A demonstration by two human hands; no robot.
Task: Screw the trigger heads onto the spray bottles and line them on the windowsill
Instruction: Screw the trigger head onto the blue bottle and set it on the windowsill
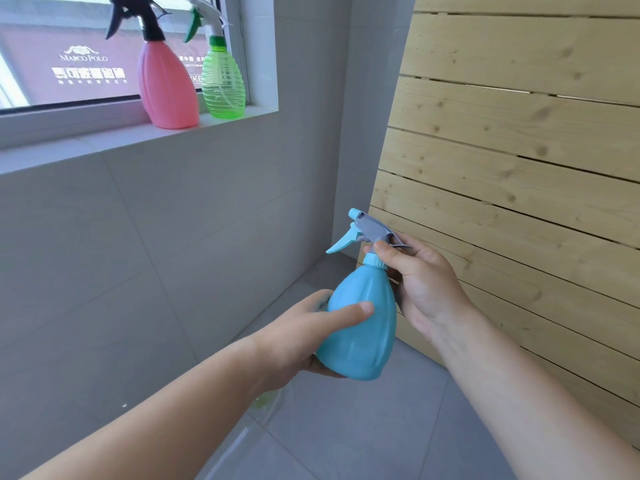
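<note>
I hold a blue spray bottle [360,327] in front of me, low and right of centre. My left hand [304,336] wraps its body from the left and below. My right hand [420,282] pinches the grey and blue trigger head [367,230], which sits on the bottle's neck. On the windowsill [114,142] at the upper left stand a pink bottle [168,86] with a black trigger head and, to its right, a clear green bottle [223,84] with a white and green head.
A slatted pale wood panel [519,140] leans against the wall on the right, close behind my right hand. Grey tiled wall [156,244] runs under the sill, and grey floor tiles [346,431] lie below. A window pane backs the sill.
</note>
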